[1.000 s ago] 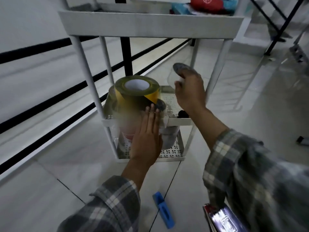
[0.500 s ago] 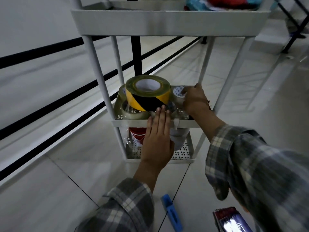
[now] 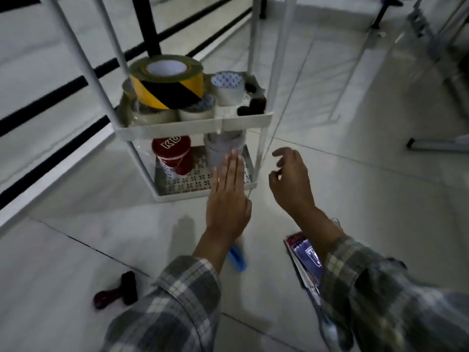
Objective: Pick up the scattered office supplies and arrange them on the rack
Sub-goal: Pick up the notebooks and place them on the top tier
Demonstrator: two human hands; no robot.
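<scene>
The white rack [image 3: 195,127] stands on the tiled floor. Its middle shelf carries a yellow-and-black tape roll [image 3: 167,82] stacked on clear tape rolls, plus a patterned-core tape roll [image 3: 227,87] at the right. My left hand [image 3: 228,196] is flat with fingers straight, in front of the bottom shelf. My right hand [image 3: 291,184] hovers empty with fingers curled apart, right of the rack's front leg. On the floor lie a blue stapler-like tool [image 3: 237,257] partly under my left wrist, a spiral notebook [image 3: 305,260] under my right forearm, and a dark red-and-black stamp [image 3: 116,293].
The bottom shelf has a red-and-white roll [image 3: 173,156] and a grey roll [image 3: 223,148]. Small black items [image 3: 253,102] sit at the middle shelf's right side. A black railing [image 3: 58,87] runs along the left. Metal stand legs [image 3: 431,143] are at the right.
My right hand has let go of the patterned-core tape roll on the middle shelf and drawn back down, empty. My left hand has dropped from the middle shelf's edge. The view has tilted down.
</scene>
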